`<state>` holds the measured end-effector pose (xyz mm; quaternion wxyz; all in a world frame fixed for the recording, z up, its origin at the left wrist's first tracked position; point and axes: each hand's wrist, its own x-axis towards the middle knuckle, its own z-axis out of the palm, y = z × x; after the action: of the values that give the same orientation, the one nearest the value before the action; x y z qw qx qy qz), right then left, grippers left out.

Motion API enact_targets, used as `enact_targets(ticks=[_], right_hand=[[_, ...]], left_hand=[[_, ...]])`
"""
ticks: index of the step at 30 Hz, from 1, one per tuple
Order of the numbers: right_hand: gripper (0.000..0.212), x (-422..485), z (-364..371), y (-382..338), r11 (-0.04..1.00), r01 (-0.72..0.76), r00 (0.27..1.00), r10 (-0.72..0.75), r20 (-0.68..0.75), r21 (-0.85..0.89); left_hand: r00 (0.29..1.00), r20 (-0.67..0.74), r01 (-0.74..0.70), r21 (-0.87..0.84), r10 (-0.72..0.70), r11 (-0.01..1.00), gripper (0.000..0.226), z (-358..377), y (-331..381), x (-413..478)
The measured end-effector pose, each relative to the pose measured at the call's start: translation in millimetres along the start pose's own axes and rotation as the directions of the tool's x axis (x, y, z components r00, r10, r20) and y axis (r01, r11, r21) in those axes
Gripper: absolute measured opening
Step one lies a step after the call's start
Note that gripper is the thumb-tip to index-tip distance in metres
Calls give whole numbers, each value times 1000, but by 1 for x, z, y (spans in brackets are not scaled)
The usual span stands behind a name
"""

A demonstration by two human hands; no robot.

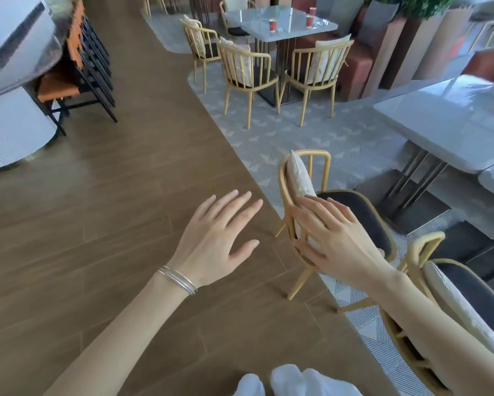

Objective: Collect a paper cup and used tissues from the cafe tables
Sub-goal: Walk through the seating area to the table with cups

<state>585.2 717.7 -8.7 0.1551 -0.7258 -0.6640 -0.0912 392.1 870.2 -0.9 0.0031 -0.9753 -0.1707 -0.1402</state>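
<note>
The person holds both arms out in front, over the brown floor (103, 195). Both arms are bare and reach forward from the bottom of the view.

The left hand (215, 238) is flat, with its back up. Its fingers (225, 205) are straight and spread apart, and the thumb sticks out to the side. It holds nothing. Thin silver bangles (178, 280) sit on the left wrist.

The right hand (335, 244) is also flat with its back up. Its fingers (314, 208) are straight and a little spread. It holds nothing. It is in front of the back of a yellow chair (305, 155) with a pale cushion (297, 175). It is not clear if the fingers touch the chair or just hang over it.

Three red cups (272, 25) stand on the far table (285, 38), at the top of the view. They are well apart from both hands. Two cups are close to each other on the right side of that table, and one stands alone nearer the middle. Whether tissues lie there is too small to tell. Yellow chairs stand around that table.

A near table (445, 124) with a pale top stands to the right, past the chair.

Something white (288, 380) shows at the bottom edge. It is not clear what it is.
</note>
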Motion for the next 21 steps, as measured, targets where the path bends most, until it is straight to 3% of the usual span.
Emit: enact_targets(ticks=[10,21], right_hand=[[55,92,56,40,999,14,991,-10,136,-30],[55,261,79,134,998,59,996,-56,75,-38]], left_hand=[[999,48,24,-23,-23,999,59,44,-80,64],[1000,-2,13,6,-13,1000,58,53,-186,220]])
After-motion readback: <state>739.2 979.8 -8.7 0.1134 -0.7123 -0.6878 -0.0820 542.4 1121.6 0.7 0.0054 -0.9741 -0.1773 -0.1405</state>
